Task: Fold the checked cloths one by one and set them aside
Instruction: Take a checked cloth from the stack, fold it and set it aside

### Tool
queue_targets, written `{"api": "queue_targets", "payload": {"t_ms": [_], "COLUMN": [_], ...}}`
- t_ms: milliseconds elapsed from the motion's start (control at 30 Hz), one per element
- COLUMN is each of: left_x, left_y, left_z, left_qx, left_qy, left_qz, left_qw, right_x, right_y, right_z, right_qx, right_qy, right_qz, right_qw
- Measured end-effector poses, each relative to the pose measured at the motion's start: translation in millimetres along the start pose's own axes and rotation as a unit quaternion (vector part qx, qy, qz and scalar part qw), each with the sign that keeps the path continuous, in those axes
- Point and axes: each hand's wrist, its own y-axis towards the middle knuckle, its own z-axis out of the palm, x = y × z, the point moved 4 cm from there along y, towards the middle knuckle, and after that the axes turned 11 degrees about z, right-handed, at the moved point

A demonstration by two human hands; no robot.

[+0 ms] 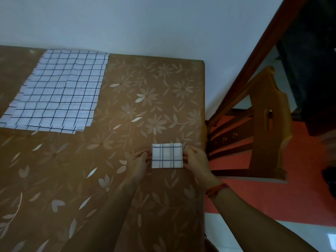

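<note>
A small folded checked cloth (167,155), white with dark lines, lies flat near the table's right edge. My left hand (139,163) touches its left edge with the fingertips. My right hand (195,161) sits at its right edge, fingers bent against the cloth's side. Whether either hand pinches the cloth I cannot tell. A stack of several unfolded checked cloths (56,91) lies spread out at the far left of the table, apart from both hands.
The table (127,197) wears a brown flowered cover and stands against a pale wall. Its right edge runs close to the folded cloth. A wooden chair (267,128) stands right of the table on a red floor.
</note>
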Motion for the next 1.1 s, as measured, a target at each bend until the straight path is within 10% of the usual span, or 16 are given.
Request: {"api": "queue_targets", "payload": {"t_ms": [1100], "left_x": [-3.0], "left_y": [-3.6], "left_z": [-4.1], "left_qx": [0.018], "left_qy": [0.052], "left_qz": [0.014], "left_qw": [0.998], "right_x": [-2.8], "right_y": [-4.2], "right_z": [-4.1], "right_qx": [-0.004], "right_qy": [-0.063], "right_qz": [-0.016], "right_qw": [0.998]}}
